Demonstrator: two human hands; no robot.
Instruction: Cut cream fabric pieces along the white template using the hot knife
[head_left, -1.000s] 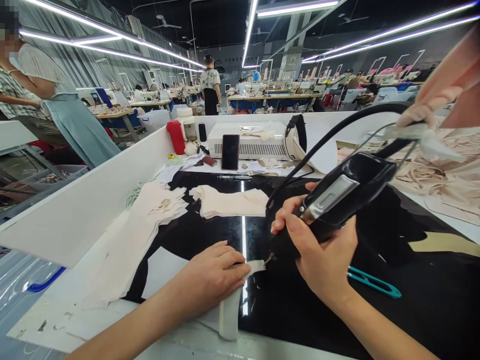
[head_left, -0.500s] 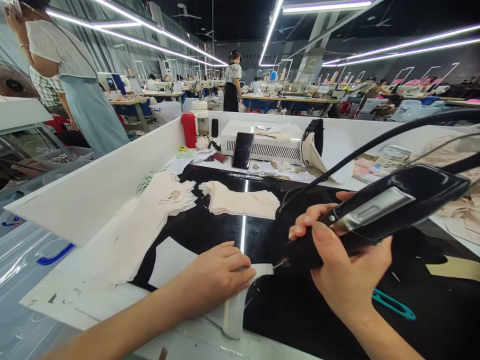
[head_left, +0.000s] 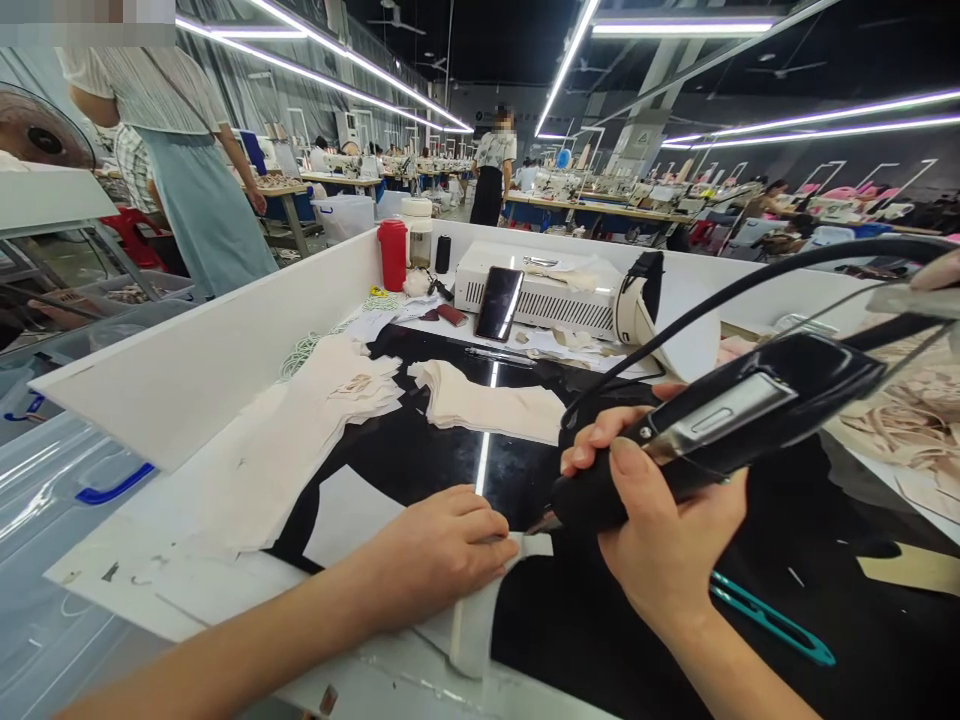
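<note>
Fingers of right hand wrap tight round black corded tool, lower right of centre, tip down on white fabric strip at bottom centre. Left hand lies flat w/ fingers nearly straight, pressing strip onto black tabletop. Teal snips lie just right of the wrist. Cream fabric stack sits mid-frame, phone & red bottle further up.

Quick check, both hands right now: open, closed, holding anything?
Left hand: flat, fingers pressing down the white fabric strip; not gripping.
Right hand: closed around the black corded hand tool, tip at the strip.
</note>
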